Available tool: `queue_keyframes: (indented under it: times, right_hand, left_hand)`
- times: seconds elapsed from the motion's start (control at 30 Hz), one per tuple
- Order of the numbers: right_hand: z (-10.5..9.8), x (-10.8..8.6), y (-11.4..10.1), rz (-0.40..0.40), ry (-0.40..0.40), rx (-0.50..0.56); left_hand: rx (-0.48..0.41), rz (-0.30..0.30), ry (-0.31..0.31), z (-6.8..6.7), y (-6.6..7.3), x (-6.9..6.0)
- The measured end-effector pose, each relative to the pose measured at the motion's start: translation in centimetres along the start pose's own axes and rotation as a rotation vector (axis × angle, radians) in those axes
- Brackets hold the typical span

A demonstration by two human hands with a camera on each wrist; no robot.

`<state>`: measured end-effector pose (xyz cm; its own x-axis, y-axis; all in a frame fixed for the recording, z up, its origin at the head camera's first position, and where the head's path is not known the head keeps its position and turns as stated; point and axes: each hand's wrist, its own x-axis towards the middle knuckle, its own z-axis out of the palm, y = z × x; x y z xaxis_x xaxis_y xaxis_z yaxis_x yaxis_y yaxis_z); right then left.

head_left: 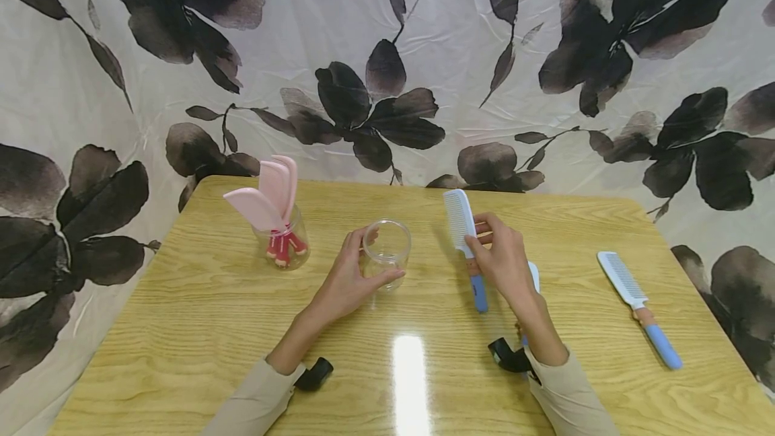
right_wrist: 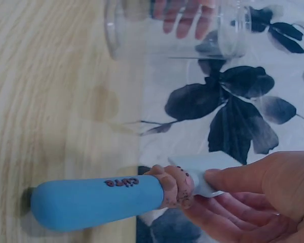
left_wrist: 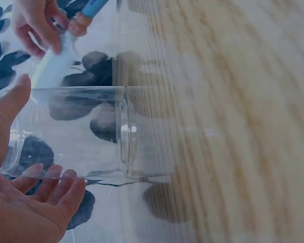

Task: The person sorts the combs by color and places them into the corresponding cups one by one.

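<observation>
An empty clear jar [head_left: 387,254] stands on the table, my left hand [head_left: 351,278] curved round its side with thumb in front and fingers behind. In the left wrist view the thumb and fingers of my left hand [left_wrist: 35,187] flank the jar [left_wrist: 86,131]. My right hand [head_left: 502,258] pinches a blue comb [head_left: 462,221] near the base of its teeth, teeth end up and handle down. The comb's blue handle [right_wrist: 96,202] shows in the right wrist view, with my right hand [right_wrist: 263,197] beyond its brown figure.
At the left, a second clear jar [head_left: 297,254] holds several pink combs [head_left: 275,194] with red handles. Another blue comb [head_left: 648,318] lies at the right. One more blue comb [head_left: 533,276] is partly hidden under my right forearm. A patterned cloth [head_left: 363,32] hangs behind the table.
</observation>
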<state>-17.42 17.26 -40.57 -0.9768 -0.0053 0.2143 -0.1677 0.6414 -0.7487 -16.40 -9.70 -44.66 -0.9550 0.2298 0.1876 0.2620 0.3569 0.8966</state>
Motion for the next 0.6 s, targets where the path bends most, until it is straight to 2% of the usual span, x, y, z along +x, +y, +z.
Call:
queue_keyframes:
  times: [0.2,0.5,0.6]
  right_hand:
    - [-0.4,0.0,-0.9,-0.085,0.086,0.032]
    - [-1.3,-0.1,-2.0,-0.097,0.182,0.142]
    - [-1.4,0.0,-2.3,-0.127,0.215,0.183]
  left_hand:
    - [0.001,0.006,0.003,-0.1,-0.1,-0.1]
    - [0.010,0.007,0.001,0.0,-0.2,-0.1]
    - [0.012,0.011,0.003,0.0,-0.2,-0.1]
